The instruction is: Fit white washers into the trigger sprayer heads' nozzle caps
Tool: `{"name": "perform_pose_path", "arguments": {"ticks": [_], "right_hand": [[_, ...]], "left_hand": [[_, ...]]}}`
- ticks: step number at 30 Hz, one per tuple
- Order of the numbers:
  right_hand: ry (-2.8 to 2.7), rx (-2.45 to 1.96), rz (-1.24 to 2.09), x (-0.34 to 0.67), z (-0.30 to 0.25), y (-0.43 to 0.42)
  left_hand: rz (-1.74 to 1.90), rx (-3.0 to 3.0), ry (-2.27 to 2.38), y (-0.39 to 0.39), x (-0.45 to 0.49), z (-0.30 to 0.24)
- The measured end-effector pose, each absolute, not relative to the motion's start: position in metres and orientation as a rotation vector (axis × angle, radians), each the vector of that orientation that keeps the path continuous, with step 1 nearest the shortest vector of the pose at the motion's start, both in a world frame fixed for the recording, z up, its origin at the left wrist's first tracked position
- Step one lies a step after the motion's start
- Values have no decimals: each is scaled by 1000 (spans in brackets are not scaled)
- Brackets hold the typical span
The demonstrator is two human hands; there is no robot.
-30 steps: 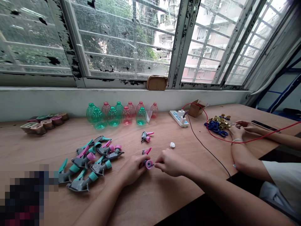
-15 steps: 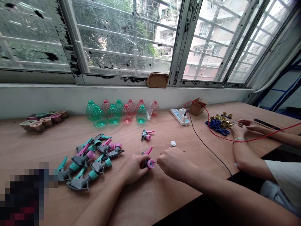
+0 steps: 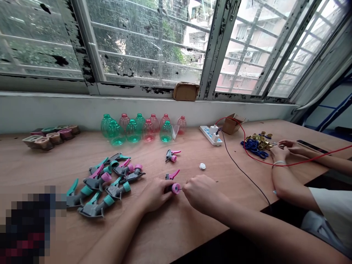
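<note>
My left hand point(image 3: 154, 194) is closed around a grey trigger spray head point(image 3: 173, 175) with a pink trigger and a pink collar; its collar faces right. Just to the right, my right hand point(image 3: 202, 192) is curled in a pinch. A thin dark sliver shows between its fingertips and the collar's opening; I cannot make out what it is. Behind my hands lie a second pink-and-grey spray head point(image 3: 172, 156) and a small white cap point(image 3: 202, 166). Several spray heads with teal or pink parts point(image 3: 107, 185) are heaped to my left.
Several green and pink clear bottles point(image 3: 133, 134) stand along the wall. Small containers point(image 3: 52, 139) sit at the far left. A power strip point(image 3: 210, 135) with cords lies right of centre. Another person's hands point(image 3: 279, 152) are at blue and gold pieces point(image 3: 255, 143) on the right.
Both hands keep nearly the same place, with the spray head's collar still close to the right fingertips. The view has shifted slightly.
</note>
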State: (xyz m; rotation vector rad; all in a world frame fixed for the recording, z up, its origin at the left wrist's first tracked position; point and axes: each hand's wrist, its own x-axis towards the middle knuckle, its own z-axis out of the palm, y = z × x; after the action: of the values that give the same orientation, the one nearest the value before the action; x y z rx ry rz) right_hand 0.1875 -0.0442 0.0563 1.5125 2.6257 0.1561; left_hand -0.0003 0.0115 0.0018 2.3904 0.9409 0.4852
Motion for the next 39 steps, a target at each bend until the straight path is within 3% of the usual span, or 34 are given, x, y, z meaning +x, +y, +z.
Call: {"name": "perform_pose_path", "arguments": {"ticks": [11,22,28,39], "right_hand": [[3046,1787,-468,205,12,-35],[2958,1963,106,203,5,-44],[2833,1727,355,202,22,-44],[2655,1708,229,186,26,-44]], "left_hand": [[531,2345,885,12,-2,6],[611,2308,982,13,0,1],[558,2409,1050,9,2,2],[532,2446,1033,10,-1,1]]}}
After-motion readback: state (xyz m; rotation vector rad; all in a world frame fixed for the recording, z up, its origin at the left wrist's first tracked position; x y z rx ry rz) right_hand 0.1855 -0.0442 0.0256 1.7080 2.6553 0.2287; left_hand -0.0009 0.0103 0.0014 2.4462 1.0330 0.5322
